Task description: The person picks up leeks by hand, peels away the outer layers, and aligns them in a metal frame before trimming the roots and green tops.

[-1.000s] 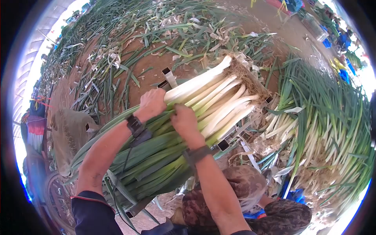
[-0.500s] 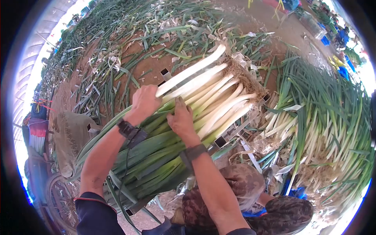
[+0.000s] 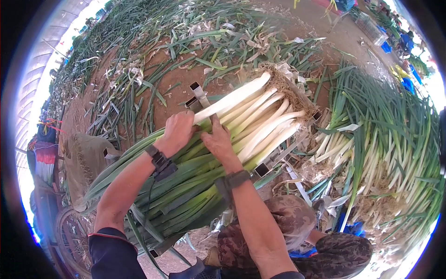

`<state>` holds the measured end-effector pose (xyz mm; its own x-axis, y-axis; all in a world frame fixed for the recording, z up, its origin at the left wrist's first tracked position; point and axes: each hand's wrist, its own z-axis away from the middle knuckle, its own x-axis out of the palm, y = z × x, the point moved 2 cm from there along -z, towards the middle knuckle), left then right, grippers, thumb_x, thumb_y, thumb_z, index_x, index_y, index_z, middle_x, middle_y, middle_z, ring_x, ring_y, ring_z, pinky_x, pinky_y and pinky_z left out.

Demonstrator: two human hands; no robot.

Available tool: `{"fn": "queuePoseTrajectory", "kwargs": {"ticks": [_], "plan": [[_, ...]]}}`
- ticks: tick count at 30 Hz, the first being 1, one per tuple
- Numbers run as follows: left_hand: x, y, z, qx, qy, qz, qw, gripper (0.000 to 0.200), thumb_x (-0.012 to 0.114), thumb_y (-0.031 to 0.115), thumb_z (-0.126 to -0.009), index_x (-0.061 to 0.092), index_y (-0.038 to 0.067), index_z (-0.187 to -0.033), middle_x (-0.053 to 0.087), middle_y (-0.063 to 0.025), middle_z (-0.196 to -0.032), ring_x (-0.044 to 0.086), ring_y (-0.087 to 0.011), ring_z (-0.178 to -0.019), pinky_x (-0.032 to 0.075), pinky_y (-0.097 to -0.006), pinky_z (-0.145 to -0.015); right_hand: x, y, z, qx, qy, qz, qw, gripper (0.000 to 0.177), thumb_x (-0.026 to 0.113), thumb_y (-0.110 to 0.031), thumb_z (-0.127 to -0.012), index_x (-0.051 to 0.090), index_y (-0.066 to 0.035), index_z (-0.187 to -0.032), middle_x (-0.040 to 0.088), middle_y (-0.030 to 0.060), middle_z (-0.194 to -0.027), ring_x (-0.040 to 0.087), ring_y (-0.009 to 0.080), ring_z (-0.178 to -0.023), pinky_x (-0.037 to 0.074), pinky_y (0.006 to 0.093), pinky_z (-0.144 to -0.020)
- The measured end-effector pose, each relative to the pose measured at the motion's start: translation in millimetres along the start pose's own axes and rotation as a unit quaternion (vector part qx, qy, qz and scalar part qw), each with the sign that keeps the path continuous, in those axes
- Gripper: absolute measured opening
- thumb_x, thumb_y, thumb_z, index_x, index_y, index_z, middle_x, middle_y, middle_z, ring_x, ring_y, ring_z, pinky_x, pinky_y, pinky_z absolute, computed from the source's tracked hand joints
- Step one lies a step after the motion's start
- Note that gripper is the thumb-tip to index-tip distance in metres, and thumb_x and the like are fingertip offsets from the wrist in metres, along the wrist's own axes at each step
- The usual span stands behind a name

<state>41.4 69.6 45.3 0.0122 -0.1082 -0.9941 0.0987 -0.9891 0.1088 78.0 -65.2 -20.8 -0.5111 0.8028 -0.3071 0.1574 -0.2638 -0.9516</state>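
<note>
A pile of leeks (image 3: 260, 122) lies across a metal frame, white stems and roots toward the upper right, green leaves toward the lower left. My left hand (image 3: 178, 131) is closed around the leek (image 3: 234, 98) on the pile's far side, just below its white stem. That leek rests against its neighbours, its root end level with theirs. On the middle of the pile lies my right hand (image 3: 218, 142), index finger stretched out and thumb apart, touching the stems beside the held leek. Its other fingertips are partly hidden.
Square metal tubes (image 3: 196, 89) of the frame stick out around the pile. A large heap of leeks (image 3: 385, 153) lies at right. Loose leaves and trimmings (image 3: 195, 35) cover the ground beyond. A wheel (image 3: 72, 237) stands at lower left, and a crate (image 3: 370, 29) at upper right.
My left hand has drawn the far-side leek down and left, so its root end now sits against the others. My right hand has shifted slightly to the right and down.
</note>
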Motion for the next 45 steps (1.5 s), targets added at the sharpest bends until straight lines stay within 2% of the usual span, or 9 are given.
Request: {"fn": "queuePoseTrajectory", "kwargs": {"ticks": [7, 16, 21, 26, 28, 29, 34, 39, 45], "plan": [[-15.1, -20.3, -5.2, -0.055, -0.121, 0.034, 0.991, 0.052, 0.072, 0.040, -0.081, 0.059, -0.001, -0.110, 0.066, -0.0251, -0.091, 0.063, -0.0452, -0.088, 0.048, -0.0508, -0.075, 2.6, 13.5, -0.7, 0.056, 0.058, -0.154, 0.985, 0.083, 0.061, -0.008, -0.075, 0.025, 0.003, -0.149, 0.053, 0.0287, -0.132, 0.050, 0.0407, -0.125, 0.037, 0.0433, -0.108], [-1.5, -63.2, 27.0, -0.089, -0.225, 0.070, 0.968, 0.062, 0.063, 0.045, -0.089, 0.045, 0.000, -0.128, 0.063, -0.0280, -0.105, 0.060, -0.0443, -0.101, 0.046, -0.0489, -0.083, 14.3, 5.8, -6.4, -0.066, 0.047, 0.123, 0.989, 0.088, 0.064, -0.014, -0.076, 0.019, 0.003, -0.151, 0.030, 0.0211, -0.154, 0.045, 0.0346, -0.131, 0.032, 0.0470, -0.108], [10.0, -65.3, 31.1, -0.072, -0.171, 0.086, 0.979, 0.061, 0.062, 0.044, -0.090, 0.043, 0.001, -0.130, 0.064, -0.0266, -0.106, 0.060, -0.0430, -0.104, 0.046, -0.0485, -0.087, 7.8, -13.0, -1.4, 0.020, 0.012, 0.159, 0.987, 0.084, 0.063, -0.017, -0.078, 0.023, 0.005, -0.149, 0.033, 0.0207, -0.152, 0.046, 0.0325, -0.130, 0.032, 0.0470, -0.109], [13.5, -74.6, 38.1, -0.054, -0.106, 0.188, 0.975, 0.063, 0.065, 0.039, -0.088, 0.042, 0.005, -0.137, 0.060, -0.0234, -0.122, 0.058, -0.0420, -0.111, 0.046, -0.0481, -0.092, 36.4, -38.3, 28.4, -0.207, 0.148, 0.106, 0.961, 0.059, 0.060, -0.016, -0.081, 0.046, 0.006, -0.134, 0.052, 0.0293, -0.130, 0.050, 0.0454, -0.118, 0.039, 0.0517, -0.099], [-0.1, -54.0, 44.9, 0.045, 0.032, 0.208, 0.977, 0.058, 0.067, 0.033, -0.088, 0.048, 0.005, -0.135, 0.062, -0.0202, -0.123, 0.060, -0.0369, -0.113, 0.047, -0.0437, -0.095, -8.2, -129.9, 41.9, -0.135, -0.103, 0.156, 0.973, 0.049, 0.059, -0.020, -0.084, 0.051, 0.003, -0.126, 0.055, 0.0267, -0.124, 0.053, 0.0413, -0.116, 0.040, 0.0520, -0.097], [-7.2, -49.1, 39.0, 0.046, 0.029, 0.187, 0.981, 0.057, 0.067, 0.033, -0.088, 0.049, 0.005, -0.134, 0.063, -0.0198, -0.123, 0.060, -0.0364, -0.114, 0.047, -0.0433, -0.095, -18.9, -149.7, 67.3, -0.226, 0.050, 0.116, 0.966, 0.050, 0.058, -0.020, -0.087, 0.049, 0.004, -0.129, 0.054, 0.0256, -0.125, 0.052, 0.0382, -0.117, 0.038, 0.0538, -0.098], [-50.8, -66.9, 56.7, 0.028, 0.030, 0.095, 0.995, 0.052, 0.068, 0.031, -0.088, 0.055, 0.004, -0.130, 0.064, -0.0181, -0.122, 0.061, -0.0337, -0.114, 0.047, -0.0409, -0.096, -171.7, -180.9, 137.9, -0.331, -0.092, -0.103, 0.933, 0.051, 0.060, -0.024, -0.091, 0.051, 0.005, -0.132, 0.054, 0.0255, -0.130, 0.052, 0.0355, -0.122, 0.040, 0.0482, -0.104], [-130.5, -150.6, 120.8, -0.014, 0.052, -0.018, 0.998, 0.039, 0.071, 0.023, -0.088, 0.063, 0.002, -0.119, 0.068, -0.0138, -0.114, 0.065, -0.0264, -0.108, 0.050, -0.0365, -0.092, -290.1, -38.0, 196.9, -0.039, 0.043, -0.019, 0.998, 0.044, 0.063, -0.024, -0.091, 0.057, -0.002, -0.129, 0.054, 0.0141, -0.135, 0.056, 0.0239, -0.119, 0.045, 0.0367, -0.103], [-197.4, -201.7, 251.7, -0.200, 0.053, 0.449, 0.869, 0.031, 0.071, 0.003, -0.085, 0.064, 0.001, -0.115, 0.068, -0.0046, -0.097, 0.064, -0.0136, -0.099, 0.052, -0.0272, -0.081, -370.7, 161.7, 263.1, 0.294, 0.149, -0.262, 0.907, 0.045, 0.060, -0.030, -0.093, 0.057, -0.003, -0.130, 0.062, 0.0064, -0.123, 0.059, 0.0209, -0.113, 0.047, 0.0351, -0.094]]}}
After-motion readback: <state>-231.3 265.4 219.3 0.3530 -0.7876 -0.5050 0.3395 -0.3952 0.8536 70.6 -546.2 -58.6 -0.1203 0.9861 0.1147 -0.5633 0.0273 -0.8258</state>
